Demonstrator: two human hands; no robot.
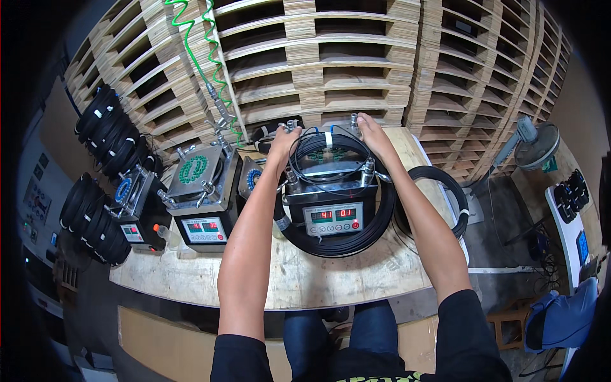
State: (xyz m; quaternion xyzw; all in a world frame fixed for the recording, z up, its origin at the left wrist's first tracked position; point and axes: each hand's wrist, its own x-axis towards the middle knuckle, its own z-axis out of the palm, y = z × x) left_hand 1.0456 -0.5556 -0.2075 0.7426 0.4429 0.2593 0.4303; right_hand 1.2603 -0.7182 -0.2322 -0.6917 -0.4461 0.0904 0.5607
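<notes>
A boxy metal polishing machine (pixel 331 191) with a red-lit digital panel (pixel 333 219) stands on the plywood table in front of me. Both arms reach over it to its far corners. My left hand (pixel 286 139) is closed at the far-left clamp knob (pixel 292 124). My right hand (pixel 374 135) is closed at the far-right clamp knob (pixel 354 119), its fingertips against the metal. A coil of black cable (pixel 331 248) rings the machine, and thin loops of it cross the top plate. Near clamp posts (pixel 368 170) rise at the front corners. The fingers' undersides are hidden.
Two similar machines (pixel 197 191) (pixel 135 207) stand to the left, with a clear bottle (pixel 167 235) between them. Another black coil (pixel 455 191) lies at right. Coils pile up at far left (pixel 95 219). Wooden pallets (pixel 318 57) wall the back; a green air hose (pixel 191 41) hangs down. A fan (pixel 536 143) stands right.
</notes>
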